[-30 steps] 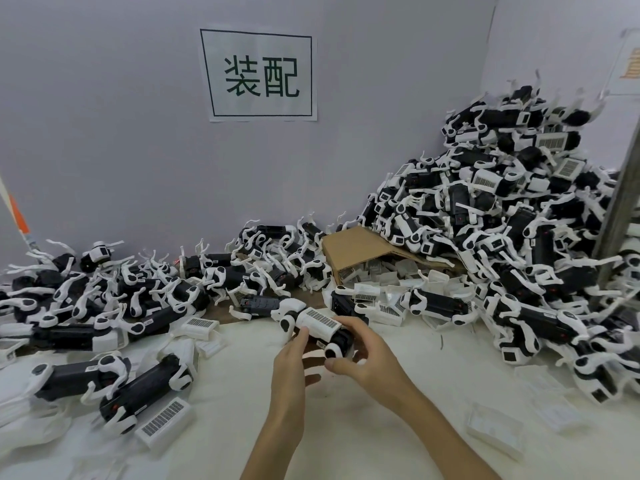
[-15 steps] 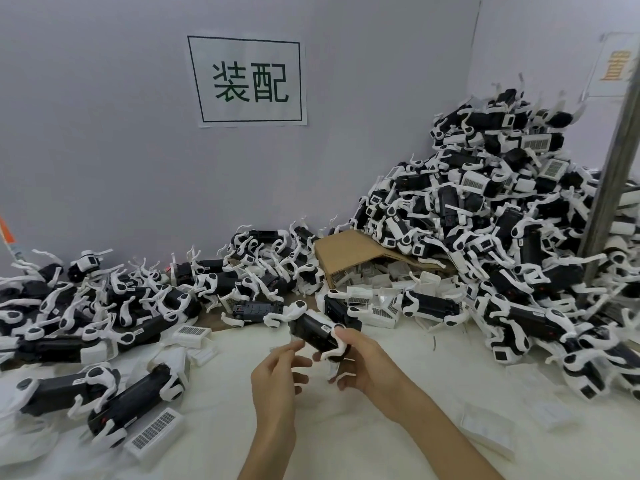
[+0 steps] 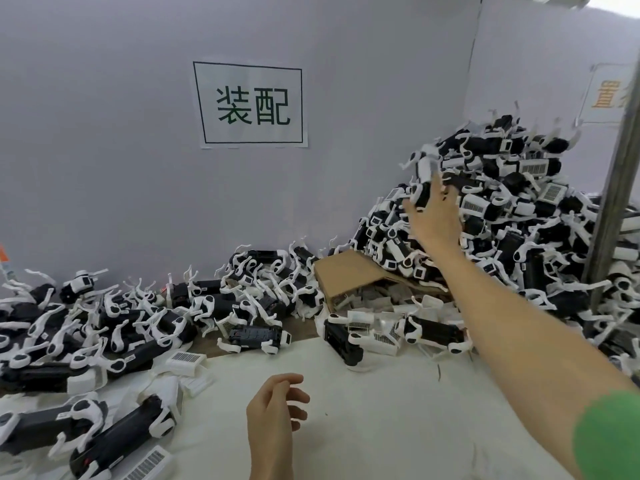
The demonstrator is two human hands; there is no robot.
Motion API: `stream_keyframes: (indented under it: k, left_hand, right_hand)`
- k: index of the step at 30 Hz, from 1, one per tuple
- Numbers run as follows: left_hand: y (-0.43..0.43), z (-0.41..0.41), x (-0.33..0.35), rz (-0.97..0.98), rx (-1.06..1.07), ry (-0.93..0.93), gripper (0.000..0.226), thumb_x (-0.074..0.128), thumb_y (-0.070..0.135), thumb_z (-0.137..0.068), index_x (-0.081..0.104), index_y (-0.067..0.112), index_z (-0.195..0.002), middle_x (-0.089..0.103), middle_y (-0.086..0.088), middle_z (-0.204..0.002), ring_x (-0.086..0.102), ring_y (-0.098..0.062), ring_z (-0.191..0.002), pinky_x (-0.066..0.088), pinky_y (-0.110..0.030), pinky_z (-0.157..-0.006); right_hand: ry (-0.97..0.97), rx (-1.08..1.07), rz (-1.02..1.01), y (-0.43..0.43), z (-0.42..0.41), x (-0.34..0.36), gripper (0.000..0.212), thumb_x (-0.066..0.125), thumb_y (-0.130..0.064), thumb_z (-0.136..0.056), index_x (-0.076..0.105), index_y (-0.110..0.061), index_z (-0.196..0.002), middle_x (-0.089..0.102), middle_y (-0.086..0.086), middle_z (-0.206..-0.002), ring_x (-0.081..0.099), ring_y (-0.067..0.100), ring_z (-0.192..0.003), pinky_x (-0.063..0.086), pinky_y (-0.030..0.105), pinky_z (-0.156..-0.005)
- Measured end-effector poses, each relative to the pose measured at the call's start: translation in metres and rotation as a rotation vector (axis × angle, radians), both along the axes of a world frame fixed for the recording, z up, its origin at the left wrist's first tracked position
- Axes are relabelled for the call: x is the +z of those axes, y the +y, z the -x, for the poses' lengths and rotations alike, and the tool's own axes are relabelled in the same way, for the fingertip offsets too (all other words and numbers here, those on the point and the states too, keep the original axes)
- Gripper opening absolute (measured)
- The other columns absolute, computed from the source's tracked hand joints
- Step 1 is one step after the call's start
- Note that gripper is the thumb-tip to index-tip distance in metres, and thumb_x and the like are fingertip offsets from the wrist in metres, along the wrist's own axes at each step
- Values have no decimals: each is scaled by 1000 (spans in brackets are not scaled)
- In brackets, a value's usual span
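- A person's right hand (image 3: 433, 220) stretches toward the far right corner of the table (image 3: 381, 427), with a black-and-white toy robot dog (image 3: 423, 174) at its fingertips.
- The dog is upright and blurred, up against the left flank of a tall heap (image 3: 519, 209) of the same dogs banked in that corner.
- The fingers are spread behind the dog. The blur makes it impossible to tell whether the grip clasps the dog or merely touches it.
- The left hand (image 3: 273, 410) hovers over the white cloth near the middle of the table's near edge, fingers loosely curled and holding nothing.
- This unit looks finished and close to joining the heap. It is not yet at rest there.
- A lower spread of dogs (image 3: 138, 320) covers the far left of the table, with barcoded white parts (image 3: 185, 358) lying beside it. These are probably the work left, though the picture does not show which dogs are complete.
- A tipped cardboard box (image 3: 349, 271) of pale parts lies at the foot of the heap, near the far edge.
- A printed sign (image 3: 251, 103) hangs on the wall behind.
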State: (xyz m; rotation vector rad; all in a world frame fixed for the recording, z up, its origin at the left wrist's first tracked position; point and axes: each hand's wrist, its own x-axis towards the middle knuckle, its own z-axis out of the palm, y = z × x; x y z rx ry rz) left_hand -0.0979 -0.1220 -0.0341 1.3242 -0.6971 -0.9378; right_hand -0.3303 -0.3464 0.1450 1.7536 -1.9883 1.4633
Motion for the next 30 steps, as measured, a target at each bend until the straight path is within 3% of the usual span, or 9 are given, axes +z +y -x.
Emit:
stream_keyframes:
  k: [2, 3, 5, 11, 16, 20, 25, 27, 30]
  left_hand:
    - [-2, -2, 1, -5, -13, -6, 35, 42, 0, -100, 72, 4, -83, 64, -4, -54, 51, -17, -44, 36, -28, -52]
    - [-3, -3, 1, -2, -13, -7, 35, 41, 0, -100, 71, 4, -83, 64, -4, -54, 51, -17, -43, 36, -28, -52]
    - [-3, -3, 0, 0, -7, -1, 34, 42, 2, -100, 72, 5, -85, 65, -3, -55, 52, -16, -44, 37, -29, -52]
    - [4, 3, 2, 29, -19, -6, 31, 45, 4, -98, 73, 8, -84, 66, -2, -59, 53, -12, -46, 38, -29, -56]
    - [6, 5, 4, 25, -31, -6, 30, 45, 5, -98, 72, 8, -85, 66, -1, -60, 53, -14, -49, 38, -29, -56]
    - [8, 4, 3, 2, -68, -4, 30, 45, 5, -98, 72, 8, -87, 67, -3, -64, 55, -13, -49, 39, -27, -56]
    - [4, 4, 1, -41, -147, 49, 26, 49, 14, -100, 73, 10, -92, 76, -5, -80, 66, -17, -58, 47, -29, -60]
    - [3, 5, -1, -31, -177, 55, 25, 50, 21, -100, 74, 14, -96, 78, -4, -89, 70, -18, -65, 50, -30, -64]
    - [1, 5, -4, -23, -212, 40, 27, 52, 38, -101, 74, 22, -103, 78, 5, -97, 75, -16, -82, 54, -31, -73]
  right_hand:
    - [272, -10, -510, -19, 13, 2, 63, 58, -37, -98, 33, -15, -152, 36, 20, -154, 49, 39, -130, 45, 49, -106]
    - [314, 8, -575, -21, 13, 1, 50, 57, -29, -96, 47, -10, -141, 44, 19, -148, 51, 38, -127, 45, 48, -106]
    - [271, 58, -428, -17, 6, -10, 31, 55, -17, -91, 58, -8, -121, 53, 18, -137, 57, 38, -117, 49, 45, -97]
    - [84, 360, -236, 43, -38, -79, 37, 60, -19, -92, 60, -16, -129, 63, 8, -126, 63, 22, -88, 53, 39, -83]
    - [34, 428, -549, 97, -80, -171, 65, 68, -52, -86, 47, -22, -140, 48, -1, -141, 55, 23, -123, 47, 39, -98]
    - [70, 289, -391, 116, -97, -209, 45, 62, -40, -91, 46, -21, -128, 46, -4, -137, 59, 21, -108, 49, 36, -85]
    - [-139, 342, -319, 123, -89, -203, 36, 70, -30, -87, 56, -22, -118, 59, -8, -115, 61, 17, -98, 48, 32, -74]
    - [-346, 458, -306, 126, -88, -188, 26, 74, -30, -85, 61, -23, -106, 64, -8, -101, 62, 16, -92, 54, 34, -74]
    - [-673, 742, -350, 137, -86, -168, 13, 74, -27, -86, 66, -19, -93, 66, 5, -89, 62, 17, -78, 53, 27, -56]
